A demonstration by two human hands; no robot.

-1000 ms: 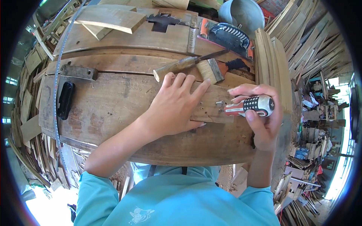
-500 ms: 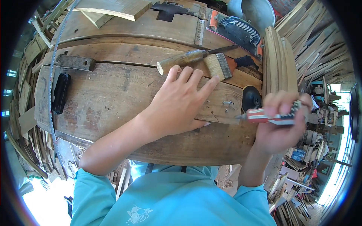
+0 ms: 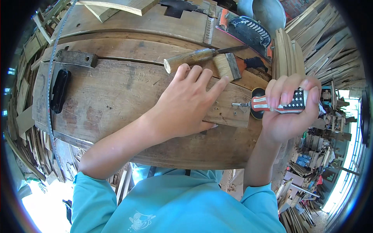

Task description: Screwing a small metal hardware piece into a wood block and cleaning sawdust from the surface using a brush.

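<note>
Fingers [image 3: 285, 91] of your right hand [image 3: 285, 122] are curled tight around the fat handle of a screwdriver [image 3: 259, 103], right of the middle of the frame. The handle is red, white and dark, with stars and stripes. Your thumb lies by the back end of it. The metal tip pokes out past your fingers and points to the left side of the frame. It is right by a small silver screw [image 3: 237, 104] on the wooden board [image 3: 227, 117], but they are too small to tell if they touch. Another little metal bit [image 3: 234, 113] sits just below.

Your left hand [image 3: 190, 99] rests on top of the board, near the middle of the frame. Its fingers are spread a little and reach over the board's upper edge, and its thumb sticks out by the lower edge. Your left arm [image 3: 120, 138] slants up from the lower left, and your right arm [image 3: 259, 161] comes up almost straight from the lower right.

On the desk [image 3: 128, 101], just above your left hand, lie a blade tool [image 3: 189, 61] with a wooden handle and a brush [image 3: 224, 66]. A round black thing [image 3: 257, 92] shows behind the screwdriver.
</note>
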